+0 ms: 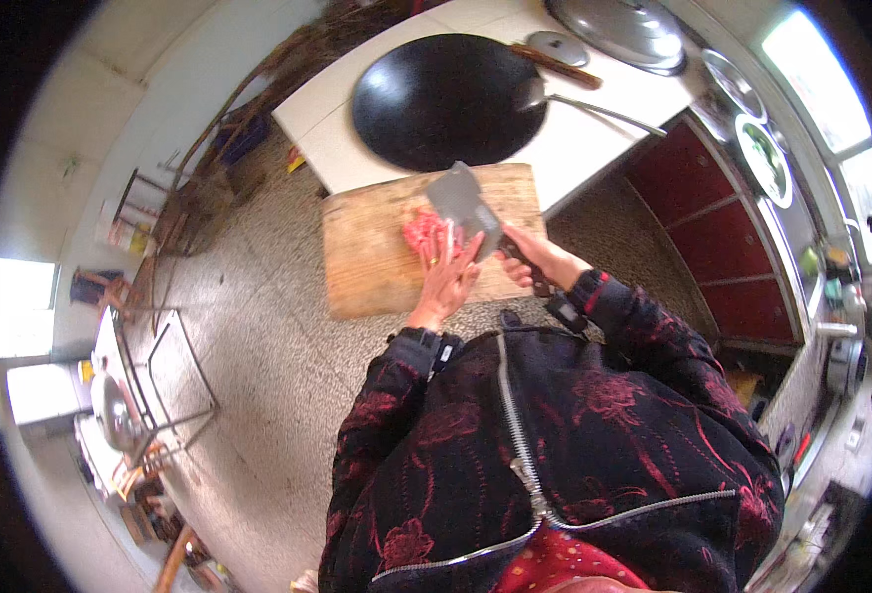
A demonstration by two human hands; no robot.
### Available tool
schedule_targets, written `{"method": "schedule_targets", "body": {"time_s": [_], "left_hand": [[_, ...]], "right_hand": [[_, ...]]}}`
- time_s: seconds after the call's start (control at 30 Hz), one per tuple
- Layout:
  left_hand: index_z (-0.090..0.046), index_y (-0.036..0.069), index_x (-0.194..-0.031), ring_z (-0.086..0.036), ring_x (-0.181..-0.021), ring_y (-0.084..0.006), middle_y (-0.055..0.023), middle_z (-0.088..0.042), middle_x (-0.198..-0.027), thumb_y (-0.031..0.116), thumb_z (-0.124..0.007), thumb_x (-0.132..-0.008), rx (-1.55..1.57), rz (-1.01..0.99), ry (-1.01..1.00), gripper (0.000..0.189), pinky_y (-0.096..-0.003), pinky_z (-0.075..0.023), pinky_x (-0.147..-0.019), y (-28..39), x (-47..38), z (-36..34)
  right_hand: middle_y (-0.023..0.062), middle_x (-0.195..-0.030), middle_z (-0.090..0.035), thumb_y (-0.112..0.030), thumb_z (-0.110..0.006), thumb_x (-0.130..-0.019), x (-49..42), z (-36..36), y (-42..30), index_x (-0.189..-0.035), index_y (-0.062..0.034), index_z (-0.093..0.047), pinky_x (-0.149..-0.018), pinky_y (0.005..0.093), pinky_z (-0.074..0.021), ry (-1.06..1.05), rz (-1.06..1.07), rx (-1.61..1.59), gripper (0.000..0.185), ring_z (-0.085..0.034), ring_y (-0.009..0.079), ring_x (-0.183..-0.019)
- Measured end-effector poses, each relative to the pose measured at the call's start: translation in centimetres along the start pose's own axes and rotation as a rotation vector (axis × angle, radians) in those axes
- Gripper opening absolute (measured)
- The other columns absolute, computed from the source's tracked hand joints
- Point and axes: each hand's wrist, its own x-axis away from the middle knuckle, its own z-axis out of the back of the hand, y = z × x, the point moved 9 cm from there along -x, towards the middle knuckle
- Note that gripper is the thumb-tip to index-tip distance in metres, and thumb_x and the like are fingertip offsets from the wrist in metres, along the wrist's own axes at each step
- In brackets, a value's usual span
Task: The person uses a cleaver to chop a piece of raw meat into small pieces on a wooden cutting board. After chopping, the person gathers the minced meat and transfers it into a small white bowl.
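A wooden cutting board lies at the near edge of the white tiled stove top. On it is a small pile of cut red meat, apparently raw. My left hand presses its outstretched fingers onto the meat, hiding part of it. The handle of a cleaver is gripped in my right hand. Tilted across the board, the broad grey cleaver blade is beside the meat and close to my left fingers. Whether the edge touches the meat I cannot tell.
Beyond the board sits a large black wok, with a metal ladle over its rim. A brown wooden piece and a big metal lid lie near it. Dark red cabinets stand right, below a bowl of greens.
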Motion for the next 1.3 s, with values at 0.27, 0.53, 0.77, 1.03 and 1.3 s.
{"method": "schedule_targets", "body": {"time_s": [0.27, 0.53, 0.77, 1.03, 1.3], "left_hand": [[-0.034, 0.034, -0.147, 0.000, -0.145, -0.0428, -0.0168, -0.010, -0.158, 0.070, -0.023, -0.092, 0.030, 0.158, 0.078, 0.066, -0.0617, -0.0003, -0.112, -5.5, -1.4, 0.0], [-0.035, 0.032, -0.147, -0.001, -0.145, -0.0433, -0.0165, -0.008, -0.158, 0.065, -0.028, -0.094, -0.045, 0.274, 0.020, 0.062, -0.0666, -0.0009, -0.110, -9.0, -1.8, -1.6], [-0.027, 0.027, -0.150, 0.000, -0.144, -0.0446, -0.0192, -0.008, -0.158, 0.067, -0.030, -0.092, -0.071, 0.368, -0.020, 0.071, -0.0672, -0.0003, -0.109, -9.3, -1.4, -1.8], [-0.007, 0.008, -0.153, -0.002, -0.146, -0.0383, -0.0188, -0.007, -0.158, 0.057, -0.030, -0.098, 0.211, 0.208, 0.516, 0.077, -0.0504, -0.0028, -0.116, -7.9, -0.4, 9.8], [-0.031, 0.020, -0.149, -0.005, -0.146, -0.0392, -0.0172, -0.012, -0.158, 0.061, -0.037, -0.093, -0.277, -0.092, 0.034, 0.069, -0.0632, -0.0055, -0.111, 2.5, -0.8, 3.3]], "right_hand": [[-0.0056, -0.055, -0.037, -0.063, -0.039, -0.094, 1.7, 0.3, 2.0, -0.081, -0.0073, -0.049, -0.034, 0.0225, -0.0320, 0.032, -0.128, 0.024, 0.059, -0.035, 0.0048, -0.038], [-0.0049, -0.055, -0.038, -0.061, -0.036, -0.097, 4.6, 1.0, 1.9, -0.079, -0.0065, -0.050, -0.034, 0.0228, -0.0323, 0.117, -0.100, 0.058, 0.059, -0.035, 0.0046, -0.039], [-0.0034, -0.054, -0.039, -0.059, -0.032, -0.098, 6.4, 1.8, -1.0, -0.077, -0.0071, -0.050, -0.035, 0.0235, -0.0344, 0.271, 0.097, 0.194, 0.059, -0.036, 0.0063, -0.039], [0.0138, -0.062, -0.061, -0.044, -0.062, -0.089, 7.3, -0.7, -6.1, -0.080, -0.0004, -0.060, -0.050, 0.0389, -0.0489, 0.682, 0.708, 1.604, 0.045, -0.061, 0.0295, -0.052], [0.0189, -0.076, -0.065, -0.041, -0.068, -0.080, 4.3, -3.1, -4.2, -0.087, -0.0016, -0.059, -0.065, 0.0464, -0.0508, 0.612, 0.623, 1.795, 0.041, -0.065, 0.0379, -0.073]]}}
